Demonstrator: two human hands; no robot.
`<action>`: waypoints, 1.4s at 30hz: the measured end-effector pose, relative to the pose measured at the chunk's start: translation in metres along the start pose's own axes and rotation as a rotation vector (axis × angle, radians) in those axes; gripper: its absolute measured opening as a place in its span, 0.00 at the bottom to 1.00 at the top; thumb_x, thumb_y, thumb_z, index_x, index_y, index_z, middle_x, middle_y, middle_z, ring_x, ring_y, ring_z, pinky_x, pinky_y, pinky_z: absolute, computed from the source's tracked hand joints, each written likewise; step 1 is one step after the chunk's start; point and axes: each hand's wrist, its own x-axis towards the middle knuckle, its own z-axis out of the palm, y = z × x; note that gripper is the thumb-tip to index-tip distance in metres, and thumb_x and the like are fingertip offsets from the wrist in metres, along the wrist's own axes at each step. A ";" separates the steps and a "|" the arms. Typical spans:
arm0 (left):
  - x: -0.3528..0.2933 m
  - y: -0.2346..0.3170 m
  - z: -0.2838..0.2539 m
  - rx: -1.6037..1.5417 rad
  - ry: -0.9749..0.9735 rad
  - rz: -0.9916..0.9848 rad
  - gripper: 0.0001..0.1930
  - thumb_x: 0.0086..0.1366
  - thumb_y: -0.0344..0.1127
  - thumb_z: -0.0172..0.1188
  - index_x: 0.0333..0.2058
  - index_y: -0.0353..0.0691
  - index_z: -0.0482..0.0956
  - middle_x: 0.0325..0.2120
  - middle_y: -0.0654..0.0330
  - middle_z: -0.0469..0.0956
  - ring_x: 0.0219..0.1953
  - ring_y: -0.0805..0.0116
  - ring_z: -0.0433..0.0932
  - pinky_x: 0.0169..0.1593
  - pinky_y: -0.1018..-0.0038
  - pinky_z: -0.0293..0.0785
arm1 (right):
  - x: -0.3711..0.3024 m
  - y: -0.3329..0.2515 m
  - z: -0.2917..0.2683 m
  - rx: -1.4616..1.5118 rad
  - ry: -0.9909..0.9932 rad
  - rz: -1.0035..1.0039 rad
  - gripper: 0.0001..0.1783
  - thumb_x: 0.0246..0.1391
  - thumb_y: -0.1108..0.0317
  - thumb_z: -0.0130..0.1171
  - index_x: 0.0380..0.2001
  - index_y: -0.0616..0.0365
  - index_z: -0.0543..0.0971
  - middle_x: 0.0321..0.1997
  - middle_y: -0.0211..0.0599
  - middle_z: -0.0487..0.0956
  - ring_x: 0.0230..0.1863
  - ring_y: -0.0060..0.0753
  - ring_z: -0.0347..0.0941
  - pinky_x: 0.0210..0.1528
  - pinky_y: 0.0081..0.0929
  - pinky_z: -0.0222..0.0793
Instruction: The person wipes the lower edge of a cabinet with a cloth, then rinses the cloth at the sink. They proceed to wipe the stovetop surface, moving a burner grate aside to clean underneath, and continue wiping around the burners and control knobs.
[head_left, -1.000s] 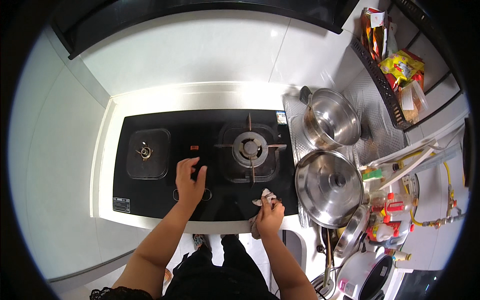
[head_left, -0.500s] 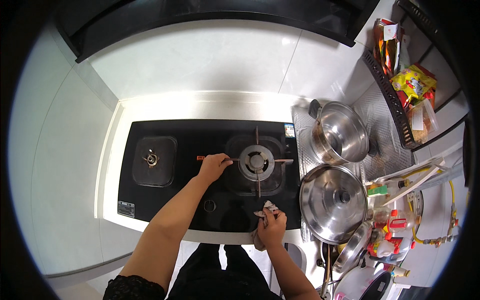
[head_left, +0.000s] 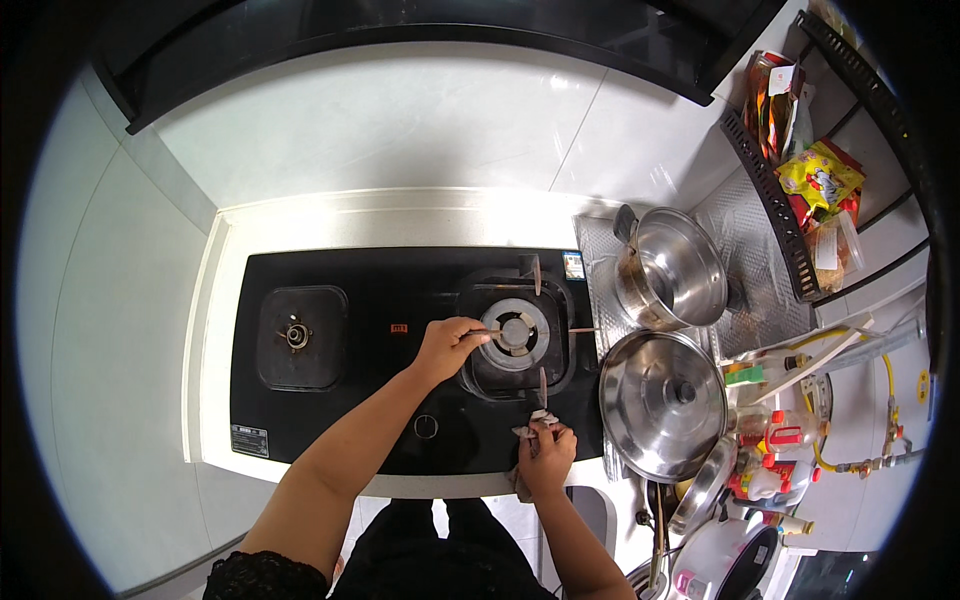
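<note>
My left hand [head_left: 445,347] grips the left prong of a dark pan support [head_left: 537,276] at the right burner [head_left: 516,333] of the black gas hob [head_left: 385,280]. The support sits tilted and off-centre around the burner head, raised at least in part. Near the hob's front edge, my right hand [head_left: 548,462] is closed on a crumpled greyish cloth [head_left: 543,417], part of which hangs below the fingers. Beside the left arm lies a round control knob [head_left: 426,426]. The left burner [head_left: 297,336] stands bare, without a support.
To the right stand a steel pot [head_left: 680,265] and a steel lid [head_left: 662,405] on foil-like sheeting. Further right are several bottles [head_left: 790,435] and a black rack [head_left: 770,195] holding food packets [head_left: 822,178]. A black hood [head_left: 400,30] overhangs the back.
My left hand has shifted right, carrying the pan support rightward and tilting it out of its place around the burner. My right hand keeps the cloth near the front edge.
</note>
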 end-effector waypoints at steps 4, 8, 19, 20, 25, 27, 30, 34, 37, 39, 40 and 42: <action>0.002 0.005 -0.005 -0.063 -0.018 -0.005 0.07 0.60 0.32 0.66 0.34 0.35 0.83 0.27 0.59 0.83 0.28 0.77 0.78 0.33 0.79 0.73 | 0.000 -0.002 0.000 0.032 0.003 0.015 0.19 0.39 0.74 0.66 0.40 0.52 0.80 0.37 0.43 0.70 0.40 0.48 0.68 0.42 0.40 0.65; 0.001 0.011 -0.015 -0.146 -0.021 -0.101 0.06 0.61 0.31 0.66 0.36 0.36 0.84 0.29 0.61 0.84 0.30 0.79 0.78 0.35 0.80 0.73 | 0.006 0.010 0.001 0.194 0.081 0.107 0.19 0.43 0.81 0.62 0.42 0.55 0.80 0.38 0.43 0.69 0.40 0.46 0.69 0.43 0.34 0.68; -0.032 0.017 -0.120 -0.444 0.247 -0.106 0.06 0.60 0.22 0.62 0.37 0.33 0.83 0.32 0.59 0.83 0.36 0.74 0.80 0.43 0.80 0.75 | 0.073 0.000 -0.005 -0.087 0.116 0.106 0.24 0.41 0.62 0.72 0.45 0.49 0.81 0.59 0.51 0.67 0.57 0.59 0.63 0.58 0.48 0.62; -0.036 0.015 -0.134 -0.412 0.285 -0.106 0.06 0.61 0.23 0.62 0.37 0.33 0.83 0.32 0.59 0.83 0.36 0.75 0.80 0.42 0.81 0.74 | 0.075 0.000 -0.003 -0.063 0.113 0.086 0.24 0.41 0.62 0.72 0.45 0.49 0.81 0.59 0.51 0.67 0.58 0.59 0.63 0.58 0.49 0.63; -0.060 -0.005 -0.193 -0.331 0.456 -0.143 0.05 0.60 0.23 0.63 0.36 0.32 0.83 0.30 0.61 0.83 0.32 0.77 0.78 0.39 0.82 0.73 | 0.065 0.003 0.012 -0.035 0.065 0.140 0.24 0.41 0.67 0.72 0.45 0.54 0.80 0.60 0.50 0.67 0.59 0.57 0.62 0.59 0.47 0.62; -0.064 -0.009 -0.197 -0.363 0.535 -0.233 0.05 0.59 0.23 0.65 0.35 0.33 0.83 0.29 0.63 0.82 0.31 0.79 0.77 0.37 0.82 0.72 | 0.058 0.009 0.018 -0.057 0.062 0.141 0.23 0.41 0.68 0.71 0.45 0.54 0.80 0.59 0.51 0.67 0.59 0.58 0.62 0.60 0.47 0.61; -0.067 -0.039 -0.191 -0.354 0.681 -0.157 0.05 0.59 0.24 0.65 0.35 0.33 0.84 0.28 0.64 0.82 0.30 0.79 0.76 0.37 0.83 0.71 | 0.052 0.001 0.020 -0.084 0.039 0.115 0.25 0.41 0.68 0.70 0.46 0.53 0.80 0.59 0.52 0.67 0.59 0.58 0.62 0.60 0.48 0.59; -0.060 -0.047 -0.196 -0.363 0.804 -0.162 0.05 0.60 0.22 0.63 0.36 0.31 0.83 0.30 0.61 0.83 0.33 0.77 0.78 0.39 0.82 0.73 | 0.049 0.007 0.022 -0.081 0.014 0.117 0.26 0.40 0.69 0.70 0.48 0.53 0.78 0.61 0.52 0.66 0.59 0.58 0.62 0.59 0.49 0.59; -0.076 -0.045 -0.209 -0.357 0.955 -0.206 0.06 0.59 0.24 0.64 0.35 0.31 0.82 0.29 0.63 0.81 0.32 0.78 0.76 0.39 0.82 0.71 | 0.045 0.011 0.022 -0.074 0.023 0.107 0.26 0.40 0.70 0.69 0.48 0.53 0.79 0.62 0.53 0.66 0.60 0.57 0.63 0.61 0.48 0.58; -0.095 -0.052 -0.221 -0.366 1.049 -0.239 0.07 0.59 0.25 0.65 0.36 0.30 0.82 0.29 0.63 0.81 0.31 0.77 0.76 0.39 0.81 0.72 | 0.044 0.006 0.019 -0.083 0.002 0.112 0.26 0.40 0.71 0.68 0.48 0.52 0.79 0.62 0.52 0.66 0.61 0.56 0.62 0.62 0.48 0.57; -0.104 -0.053 -0.228 -0.365 1.077 -0.214 0.07 0.60 0.25 0.64 0.37 0.30 0.82 0.30 0.62 0.82 0.31 0.77 0.77 0.40 0.81 0.72 | 0.043 0.004 0.019 -0.080 -0.001 0.115 0.26 0.40 0.72 0.68 0.48 0.53 0.79 0.62 0.52 0.66 0.61 0.55 0.62 0.62 0.47 0.57; -0.120 -0.065 -0.238 -0.367 1.156 -0.181 0.06 0.60 0.24 0.63 0.37 0.29 0.82 0.30 0.61 0.82 0.31 0.76 0.77 0.41 0.80 0.73 | 0.043 0.002 0.020 -0.074 -0.006 0.124 0.26 0.41 0.74 0.68 0.48 0.54 0.79 0.62 0.50 0.65 0.62 0.54 0.61 0.64 0.45 0.57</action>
